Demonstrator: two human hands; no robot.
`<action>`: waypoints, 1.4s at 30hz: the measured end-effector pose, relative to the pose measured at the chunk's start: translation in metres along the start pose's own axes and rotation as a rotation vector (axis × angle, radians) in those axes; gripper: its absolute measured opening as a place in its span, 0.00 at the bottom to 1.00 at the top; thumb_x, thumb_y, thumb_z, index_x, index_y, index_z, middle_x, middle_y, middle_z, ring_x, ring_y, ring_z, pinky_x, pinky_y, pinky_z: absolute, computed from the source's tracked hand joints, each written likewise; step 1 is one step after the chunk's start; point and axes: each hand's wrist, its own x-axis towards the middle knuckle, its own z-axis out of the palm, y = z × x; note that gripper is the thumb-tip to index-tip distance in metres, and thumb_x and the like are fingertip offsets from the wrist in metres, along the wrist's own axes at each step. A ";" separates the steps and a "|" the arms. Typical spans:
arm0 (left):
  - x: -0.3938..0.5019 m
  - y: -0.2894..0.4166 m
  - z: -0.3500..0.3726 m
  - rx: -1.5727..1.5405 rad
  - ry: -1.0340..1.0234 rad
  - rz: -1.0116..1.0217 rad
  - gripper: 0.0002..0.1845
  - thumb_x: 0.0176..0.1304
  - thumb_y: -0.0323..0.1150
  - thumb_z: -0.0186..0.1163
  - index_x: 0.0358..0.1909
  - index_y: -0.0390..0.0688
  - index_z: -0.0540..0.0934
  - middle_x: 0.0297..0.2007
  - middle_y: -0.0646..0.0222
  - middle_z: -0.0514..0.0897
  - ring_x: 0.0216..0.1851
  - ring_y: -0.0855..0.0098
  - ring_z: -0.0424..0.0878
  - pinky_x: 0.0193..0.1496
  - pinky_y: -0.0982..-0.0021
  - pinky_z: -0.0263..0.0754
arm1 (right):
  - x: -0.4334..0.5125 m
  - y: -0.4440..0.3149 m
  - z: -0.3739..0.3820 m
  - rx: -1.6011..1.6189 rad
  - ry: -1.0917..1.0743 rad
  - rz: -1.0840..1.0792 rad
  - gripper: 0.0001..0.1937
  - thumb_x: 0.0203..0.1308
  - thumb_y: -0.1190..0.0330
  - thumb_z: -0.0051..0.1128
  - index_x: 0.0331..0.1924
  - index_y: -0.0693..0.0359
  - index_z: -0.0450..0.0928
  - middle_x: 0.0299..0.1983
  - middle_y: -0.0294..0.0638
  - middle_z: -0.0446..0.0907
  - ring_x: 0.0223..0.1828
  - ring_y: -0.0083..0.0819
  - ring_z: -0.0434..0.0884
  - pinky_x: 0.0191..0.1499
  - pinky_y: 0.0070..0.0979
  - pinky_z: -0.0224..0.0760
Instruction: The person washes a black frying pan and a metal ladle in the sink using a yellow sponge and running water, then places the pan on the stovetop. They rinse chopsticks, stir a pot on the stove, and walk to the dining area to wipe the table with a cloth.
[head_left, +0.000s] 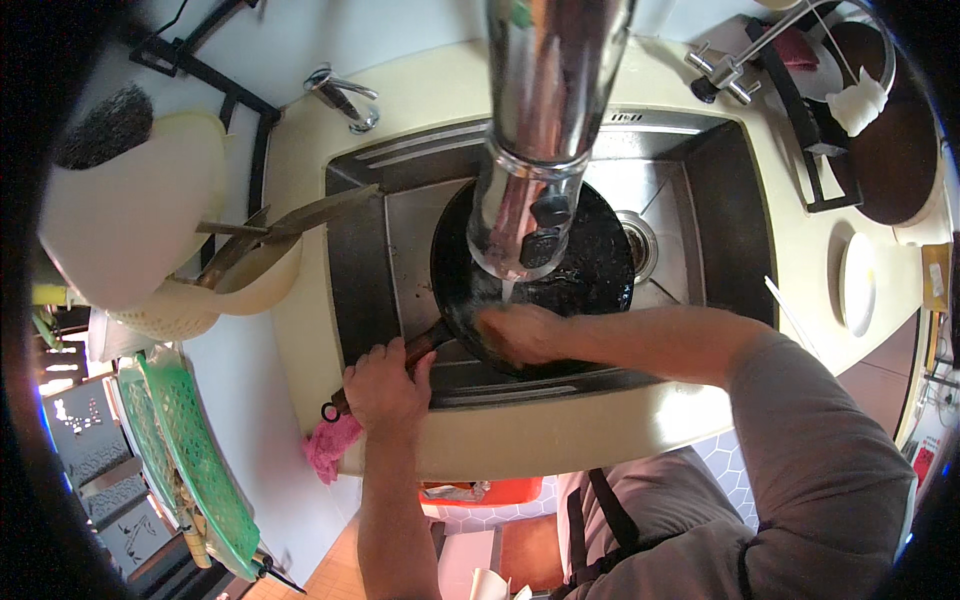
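A black wok with a wooden handle rests tilted over the steel sink. My left hand is closed around the wok's wooden handle. Inside the wok, near its lower left wall, is my right hand; its fingers are curled and blurred, and I cannot tell what it holds. Just above that hand hangs the chrome faucet spout, with a thin stream of water coming from it. The faucet hides part of the wok.
A pink cloth lies at the counter's front left edge. Knives jut over the sink's left side by a pale colander. A small chrome tap stands behind. To the right are a white dish, a black rack and a second faucet.
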 end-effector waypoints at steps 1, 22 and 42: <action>-0.001 -0.001 0.001 -0.011 0.017 0.008 0.22 0.57 0.52 0.61 0.42 0.45 0.80 0.34 0.64 0.81 0.39 0.62 0.80 0.44 0.60 0.69 | 0.021 -0.004 0.005 0.074 0.172 -0.046 0.17 0.58 0.67 0.54 0.51 0.56 0.68 0.37 0.49 0.79 0.40 0.48 0.80 0.42 0.39 0.74; -0.004 -0.004 0.008 -0.059 0.087 0.026 0.23 0.55 0.53 0.62 0.41 0.44 0.81 0.31 0.64 0.81 0.36 0.61 0.81 0.41 0.59 0.70 | -0.053 0.085 -0.055 -0.805 -0.384 -0.089 0.11 0.58 0.63 0.50 0.35 0.59 0.81 0.36 0.47 0.81 0.42 0.43 0.81 0.39 0.43 0.73; -0.003 -0.004 0.007 -0.098 0.099 0.025 0.22 0.54 0.53 0.64 0.37 0.44 0.81 0.29 0.64 0.81 0.35 0.61 0.81 0.40 0.59 0.71 | 0.021 0.149 -0.067 -1.197 0.085 0.056 0.22 0.61 0.56 0.48 0.55 0.57 0.76 0.54 0.44 0.75 0.59 0.41 0.70 0.61 0.50 0.56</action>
